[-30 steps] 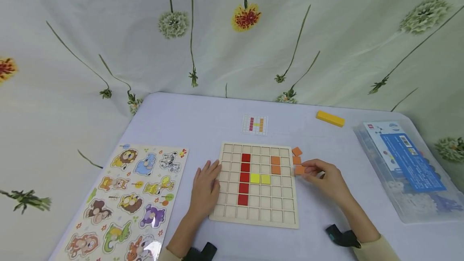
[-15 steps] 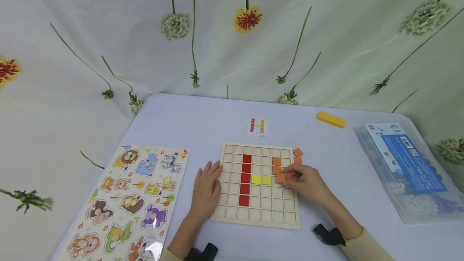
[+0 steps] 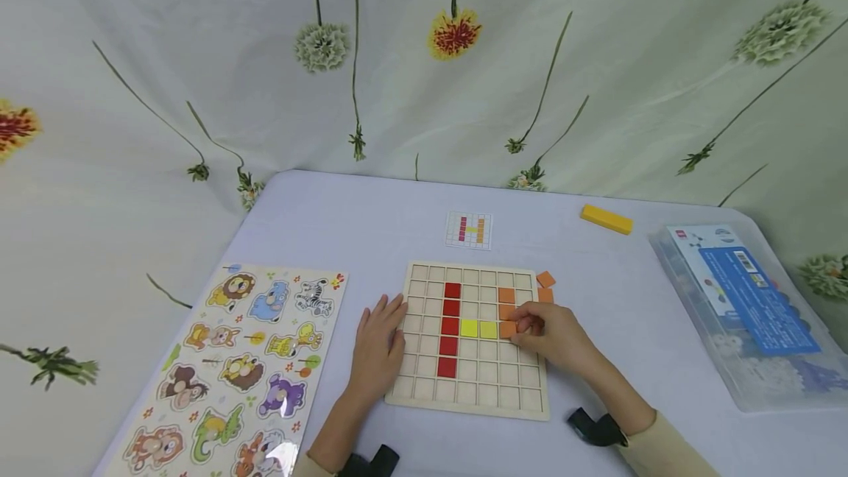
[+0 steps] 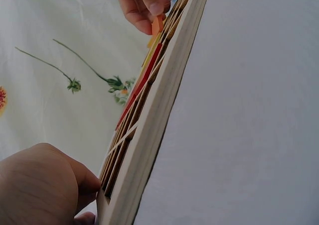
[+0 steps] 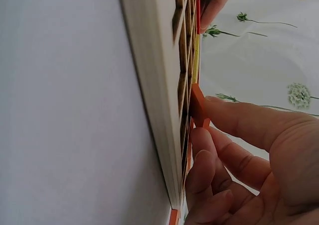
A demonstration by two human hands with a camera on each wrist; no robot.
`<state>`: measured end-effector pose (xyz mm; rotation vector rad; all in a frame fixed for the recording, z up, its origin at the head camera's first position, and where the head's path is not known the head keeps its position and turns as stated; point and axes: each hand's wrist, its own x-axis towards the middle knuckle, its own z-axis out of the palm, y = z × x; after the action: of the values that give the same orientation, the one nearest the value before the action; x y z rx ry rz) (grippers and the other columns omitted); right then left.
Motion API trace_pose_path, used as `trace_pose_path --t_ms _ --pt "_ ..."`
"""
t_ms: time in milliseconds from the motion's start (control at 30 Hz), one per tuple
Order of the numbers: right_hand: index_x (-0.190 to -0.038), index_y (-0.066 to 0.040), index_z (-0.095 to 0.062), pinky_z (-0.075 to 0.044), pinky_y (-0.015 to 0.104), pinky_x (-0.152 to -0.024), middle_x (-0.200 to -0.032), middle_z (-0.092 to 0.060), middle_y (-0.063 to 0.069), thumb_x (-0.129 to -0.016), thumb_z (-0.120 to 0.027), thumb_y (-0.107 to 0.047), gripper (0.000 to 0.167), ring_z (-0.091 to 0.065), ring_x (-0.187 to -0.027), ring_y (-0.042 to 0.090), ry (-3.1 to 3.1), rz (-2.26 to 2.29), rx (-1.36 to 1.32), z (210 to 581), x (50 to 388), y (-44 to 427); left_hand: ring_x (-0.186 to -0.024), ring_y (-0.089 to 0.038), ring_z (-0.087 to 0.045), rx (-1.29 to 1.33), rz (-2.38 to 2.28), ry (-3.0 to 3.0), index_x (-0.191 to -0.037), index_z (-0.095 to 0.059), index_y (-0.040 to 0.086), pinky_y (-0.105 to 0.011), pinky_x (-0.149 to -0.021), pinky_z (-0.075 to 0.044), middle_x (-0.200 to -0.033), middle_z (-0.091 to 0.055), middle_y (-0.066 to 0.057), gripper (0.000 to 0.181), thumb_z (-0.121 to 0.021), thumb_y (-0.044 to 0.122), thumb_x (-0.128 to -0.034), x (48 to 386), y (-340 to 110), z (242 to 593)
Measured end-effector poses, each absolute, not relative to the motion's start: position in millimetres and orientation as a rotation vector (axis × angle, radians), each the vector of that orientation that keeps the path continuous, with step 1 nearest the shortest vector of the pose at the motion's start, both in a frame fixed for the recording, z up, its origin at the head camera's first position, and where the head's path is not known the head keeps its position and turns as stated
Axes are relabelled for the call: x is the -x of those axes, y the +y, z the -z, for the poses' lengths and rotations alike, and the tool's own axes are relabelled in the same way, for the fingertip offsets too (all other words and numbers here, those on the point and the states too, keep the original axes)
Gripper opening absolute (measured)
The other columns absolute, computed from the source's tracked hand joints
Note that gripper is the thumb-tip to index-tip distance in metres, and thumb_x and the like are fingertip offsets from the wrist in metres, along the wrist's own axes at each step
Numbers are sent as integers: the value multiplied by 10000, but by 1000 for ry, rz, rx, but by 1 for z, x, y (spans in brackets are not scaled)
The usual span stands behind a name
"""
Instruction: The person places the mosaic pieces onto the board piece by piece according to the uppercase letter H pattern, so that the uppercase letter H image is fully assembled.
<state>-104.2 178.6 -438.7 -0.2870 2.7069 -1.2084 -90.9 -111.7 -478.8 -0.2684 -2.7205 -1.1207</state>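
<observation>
A pale wooden grid board (image 3: pixel 486 393) lies on the table. My right hand (image 3: pixel 559 333) pinches an orange square tile (image 3: pixel 506 329) between thumb and fingers at the cell right of two yellow tiles (image 3: pixel 478 328). Seen from the right wrist, this orange tile (image 5: pixel 198 105) is tilted, one edge down at the grid. Two more orange tiles (image 3: pixel 506 296) sit in the cells above it. A column of red tiles (image 3: pixel 449 327) fills cells further left. My left hand (image 3: pixel 379 348) rests against the board's left edge, fingers extended. In the left wrist view, its fingertips touch the rim.
Loose orange tiles (image 3: pixel 546 280) lie beyond the board's right edge. Behind the board is a small pattern card (image 3: pixel 469 230). A yellow bar (image 3: pixel 606 219) and a clear plastic case (image 3: pixel 748 300) stand to the right. An animal puzzle board (image 3: pixel 232 366) lies left.
My right hand has picked up an orange tile from beside the board and carried it left to a cell beside the yellow tiles. The left hand has stayed in place.
</observation>
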Motion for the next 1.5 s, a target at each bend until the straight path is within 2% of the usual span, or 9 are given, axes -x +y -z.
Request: trace_pose_path --t_ms 300,467,800,1033,1267,1500 --pt "-1054 -93 -702 -436 199 -608 -804 -620 -49 -806 -756 -79 255 -531 -714 110 2735 1204 264 428 104 189 -1437 -380 -336 265 1116 -2735 -1346 -563 -5 -597 -1173 -163 -1465 -503 -148 450 -535 -19 -897 91 -111 479" --pt "-1101 -51 -692 -439 218 -633 -882 -677 29 -811 -767 -81 301 -553 -755 101 2862 1243 284 417 113 208 -1417 -395 -364 272 1098 -2713 -1327 -578 -12 -618 -1155 -190 -1445 -521 -159 444 -550 -19 -885 91 -110 480" --pt "-1267 -47 -606 -447 194 -690 -1077 -686 153 -853 -751 -165 454 -561 -808 64 2863 1377 42 426 128 245 -1427 -384 -354 263 1113 -2732 -1330 -577 -9 -606 -1166 -180 -1452 -515 -153 445 -552 -8 -886 91 -108 480" --pt "-1266 -9 -587 -460 192 -704 -1096 -663 188 -840 -753 -118 470 -554 -809 90 2768 1467 -27 446 133 250 -1426 -389 -354 269 1099 -2739 -1339 -569 -6 -611 -1164 -181 -1457 -510 -154 450 -539 -28 -891 92 -110 479" --pt "-1252 -47 -605 -449 191 -736 -1087 -668 124 -822 -776 -186 483 -546 -873 148 2792 1339 12 461 137 252 -1424 -389 -358 266 1088 -2735 -1336 -571 -7 -611 -1164 -186 -1455 -512 -153 447 -541 -22 -890 92 -110 477" --pt "-1188 -52 -642 -453 220 -756 -1058 -672 110 -822 -778 -187 413 -548 -893 178 2836 1285 17 463 137 249 -1420 -397 -359 268 1098 -2723 -1328 -576 -14 -615 -1160 -182 -1451 -515 -156 447 -546 -27 -883 91 -111 478"
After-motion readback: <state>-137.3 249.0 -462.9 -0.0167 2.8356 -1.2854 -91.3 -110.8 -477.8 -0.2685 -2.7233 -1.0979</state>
